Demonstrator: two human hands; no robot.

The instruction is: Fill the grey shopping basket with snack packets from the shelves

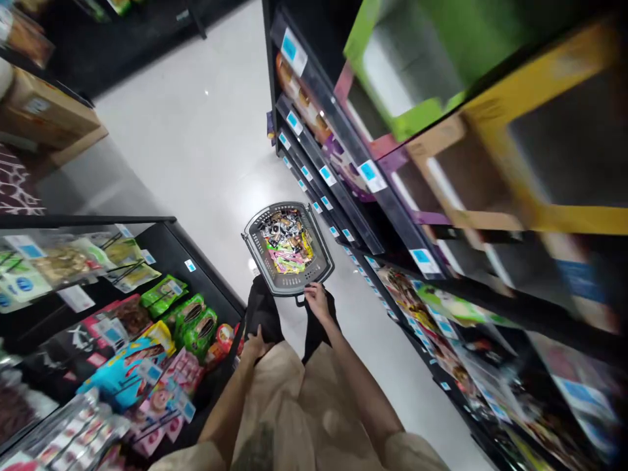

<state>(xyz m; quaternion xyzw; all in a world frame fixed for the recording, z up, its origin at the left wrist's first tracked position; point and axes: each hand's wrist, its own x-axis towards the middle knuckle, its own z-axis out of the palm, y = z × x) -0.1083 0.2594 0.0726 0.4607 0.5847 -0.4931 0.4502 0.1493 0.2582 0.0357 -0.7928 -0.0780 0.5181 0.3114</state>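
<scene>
A grey shopping basket [321,261] with perforated sides is in front of my legs, low over the pale floor. Small colourful snack packets [287,239] fill its middle; silver-and-black ones lie at the far side, green, pink and yellow ones nearer me. My right hand [317,301] is at the basket's near rim, its fingers bent against the edge beside a small dark loop. On my black-clad left leg rests my left hand [256,347], fingers apart and nothing visible in it. Whether the basket stands on the floor or hangs is hard to tell.
To my right, tall dark shelves [343,190] carry price tags, snack packs and colourful open-front boxes [407,65]. At left, a lower shelf [196,261] holds hanging bags, including green packets [196,324]. Cardboard boxes [49,108] stand farther left. Pale floor [206,144] runs between.
</scene>
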